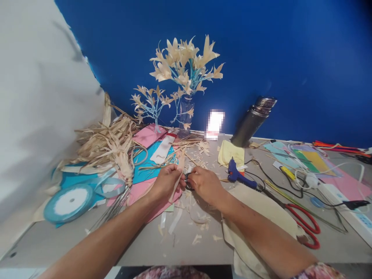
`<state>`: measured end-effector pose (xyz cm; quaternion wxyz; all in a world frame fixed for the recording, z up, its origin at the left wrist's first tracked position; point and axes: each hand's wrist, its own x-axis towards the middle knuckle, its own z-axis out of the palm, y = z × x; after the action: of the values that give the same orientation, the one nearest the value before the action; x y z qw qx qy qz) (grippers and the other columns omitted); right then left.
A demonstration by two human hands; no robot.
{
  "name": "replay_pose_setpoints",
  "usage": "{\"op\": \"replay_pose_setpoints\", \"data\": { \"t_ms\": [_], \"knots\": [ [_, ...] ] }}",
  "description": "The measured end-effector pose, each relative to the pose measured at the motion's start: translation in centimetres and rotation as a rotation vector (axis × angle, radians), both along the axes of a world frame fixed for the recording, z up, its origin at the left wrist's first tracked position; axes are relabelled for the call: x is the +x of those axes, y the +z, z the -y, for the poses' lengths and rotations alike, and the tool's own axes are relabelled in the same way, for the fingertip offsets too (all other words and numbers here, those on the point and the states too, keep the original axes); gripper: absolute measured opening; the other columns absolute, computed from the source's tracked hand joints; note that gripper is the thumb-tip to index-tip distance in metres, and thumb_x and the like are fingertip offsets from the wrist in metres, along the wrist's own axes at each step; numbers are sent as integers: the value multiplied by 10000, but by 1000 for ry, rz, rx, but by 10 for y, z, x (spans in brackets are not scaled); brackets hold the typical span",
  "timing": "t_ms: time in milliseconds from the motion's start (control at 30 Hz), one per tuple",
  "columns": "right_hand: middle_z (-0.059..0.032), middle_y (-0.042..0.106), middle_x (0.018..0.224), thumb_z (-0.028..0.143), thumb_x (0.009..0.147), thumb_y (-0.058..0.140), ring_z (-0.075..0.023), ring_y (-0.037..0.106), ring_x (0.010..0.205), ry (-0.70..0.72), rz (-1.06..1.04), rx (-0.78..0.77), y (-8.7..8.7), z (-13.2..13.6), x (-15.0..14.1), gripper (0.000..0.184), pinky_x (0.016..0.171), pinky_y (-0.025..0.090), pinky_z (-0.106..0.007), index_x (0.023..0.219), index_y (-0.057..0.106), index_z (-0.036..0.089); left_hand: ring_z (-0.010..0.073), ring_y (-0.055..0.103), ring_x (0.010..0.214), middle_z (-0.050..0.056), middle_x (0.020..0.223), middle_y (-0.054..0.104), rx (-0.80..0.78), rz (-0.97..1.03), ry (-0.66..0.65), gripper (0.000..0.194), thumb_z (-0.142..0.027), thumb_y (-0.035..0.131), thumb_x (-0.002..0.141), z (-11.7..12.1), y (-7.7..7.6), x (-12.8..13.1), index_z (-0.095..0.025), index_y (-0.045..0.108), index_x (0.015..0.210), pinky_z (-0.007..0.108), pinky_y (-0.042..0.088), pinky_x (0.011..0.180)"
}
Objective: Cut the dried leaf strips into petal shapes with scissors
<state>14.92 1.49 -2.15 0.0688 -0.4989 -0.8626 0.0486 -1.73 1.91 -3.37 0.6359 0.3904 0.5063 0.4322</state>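
At the middle of the table, my left hand [167, 181] pinches a pale strip of dried corn husk [180, 164], which stands up past the fingertips and also hangs below them. Close against it, my right hand [207, 185] is closed round a small tool with dark rings [188, 181] that looks like scissors; its blades are hidden. Husk snippets [197, 238] lie scattered under both hands. Behind them, husk flowers [186, 58] on blue-wrapped stems stand in a clear bottle [186, 112], with a smaller flower stem [157, 110] to its left.
Left are a heap of dried husks [95, 143], a blue ribbon roll [69, 201] and thin wires [113, 207]. On the right are a blue glue gun [240, 176], a beige cloth [247, 205], red-handled scissors [305, 221], a leaning dark flask [252, 122], cables and a power strip [345, 205].
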Motion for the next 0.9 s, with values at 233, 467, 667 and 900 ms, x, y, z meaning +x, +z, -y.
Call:
{"op": "replay_pose_setpoints", "data": {
  "t_ms": [233, 467, 667, 900],
  "knots": [
    [-64, 696, 939, 328, 898, 609, -211, 632, 868, -309, -66, -54, -6, -34, 24, 158, 653, 351, -265, 971, 658, 197, 133, 456, 263, -17, 392, 565, -4, 12, -81, 320, -484, 636, 773, 1, -6, -2, -202, 494, 721, 205, 332, 292],
    [-53, 695, 772, 186, 822, 569, -199, 616, 734, -314, -164, -80, 2, -38, 34, 96, 593, 298, -273, 775, 653, 186, 106, 436, 282, -28, 366, 525, 37, 65, -57, 301, -428, 652, 776, 3, 1, -2, -186, 506, 673, 187, 330, 320],
    [-56, 676, 790, 219, 926, 411, -163, 598, 695, -344, -413, -26, 12, -35, 34, 203, 606, 381, -250, 861, 596, 167, 74, 422, 306, -45, 430, 526, 88, 49, 34, 274, -389, 670, 750, 2, 12, -5, -172, 525, 667, 169, 304, 322],
    [3, 608, 625, 435, 839, 630, -121, 528, 503, -124, -944, -410, 4, -16, 12, 279, 477, 396, -224, 728, 579, 183, 61, 415, 330, -43, 518, 555, 177, -17, 79, 213, -335, 681, 734, 7, 9, 1, -156, 566, 729, 175, 285, 335]
  ]
}}
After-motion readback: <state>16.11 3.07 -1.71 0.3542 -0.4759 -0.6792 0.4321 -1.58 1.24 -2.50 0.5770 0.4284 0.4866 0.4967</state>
